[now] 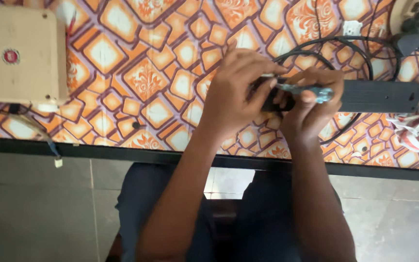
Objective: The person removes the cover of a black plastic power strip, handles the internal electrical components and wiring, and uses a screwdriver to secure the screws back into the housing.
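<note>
Both hands over table [136, 73], mid-right. Right hand [311, 104] wrapped round screwdriver [299, 89], clear blue handle, shaft lying near-horizontal. Left hand [238, 90] curled over shaft tip and end of long black housing [381, 96]. Tip hidden. Advice: pin housing flat, align tip square, press axially. Black cable [360, 41] loops behind; beige box [18, 51] far left.

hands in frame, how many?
2. The left hand is on the near end of the long black bar; the right hand beside it grips a screwdriver laid across the bar. No other person's hands show.
</note>
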